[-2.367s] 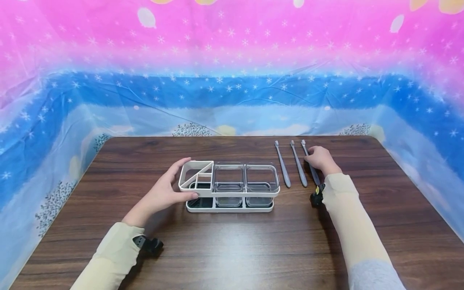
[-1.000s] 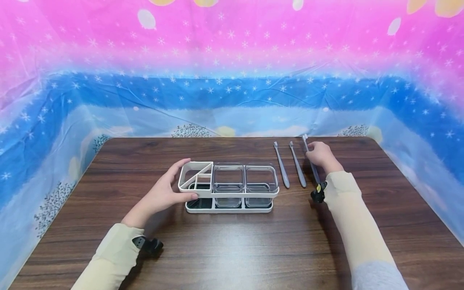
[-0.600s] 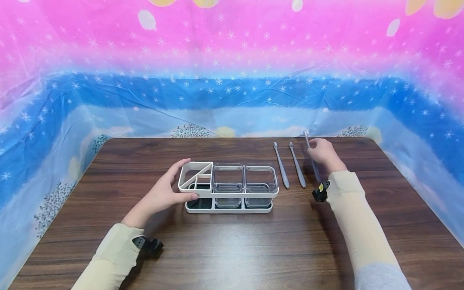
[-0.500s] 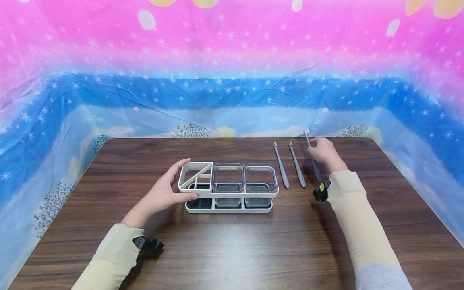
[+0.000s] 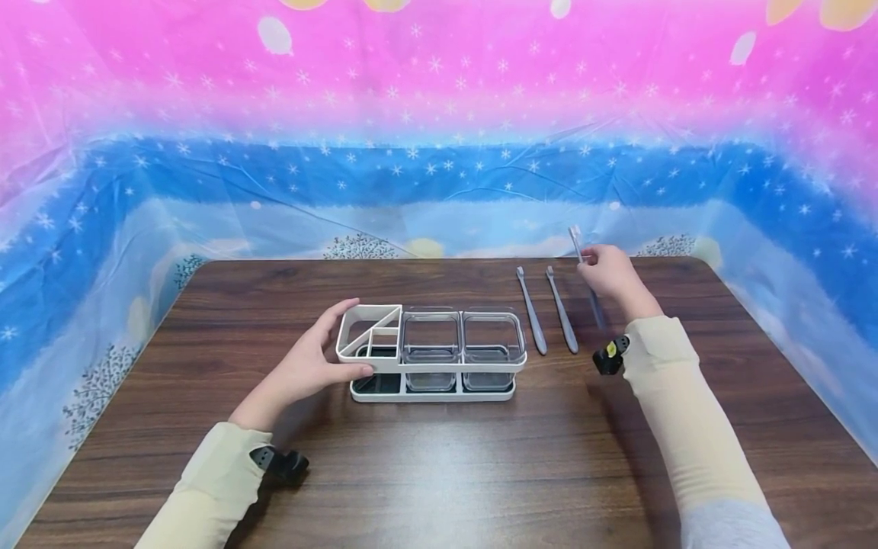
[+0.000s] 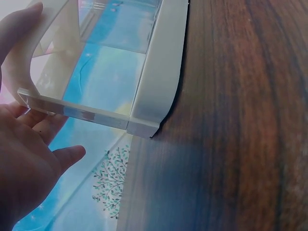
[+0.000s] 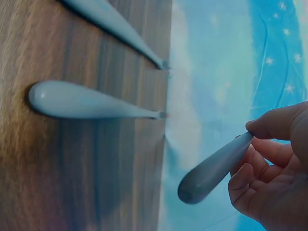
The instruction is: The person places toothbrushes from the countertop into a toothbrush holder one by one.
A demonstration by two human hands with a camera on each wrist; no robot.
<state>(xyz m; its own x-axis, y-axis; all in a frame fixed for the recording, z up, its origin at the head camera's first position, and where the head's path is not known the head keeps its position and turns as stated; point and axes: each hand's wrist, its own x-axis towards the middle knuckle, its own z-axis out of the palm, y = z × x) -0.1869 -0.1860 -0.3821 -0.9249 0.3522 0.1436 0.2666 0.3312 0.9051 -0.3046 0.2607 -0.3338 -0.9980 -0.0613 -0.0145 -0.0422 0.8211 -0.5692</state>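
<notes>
On the left side of the wooden table [image 5: 439, 473] we steady the white organizer rack [image 5: 430, 352] with our left hand [image 5: 309, 366], thumb curled over its near rim and fingers round the end wall, likely so it will not slide. Its two clear square cups [image 5: 461, 339] sit side by side in the frame, right of the divided corner section. Further right, two grey toothbrushes [image 5: 545, 309] lie flat and parallel, bristle heads pointing away from us. Beside them, our right hand [image 5: 610, 274] pinches the third toothbrush [image 5: 584, 274] near its neck, lifted clear of the table and tilted, head up.
</notes>
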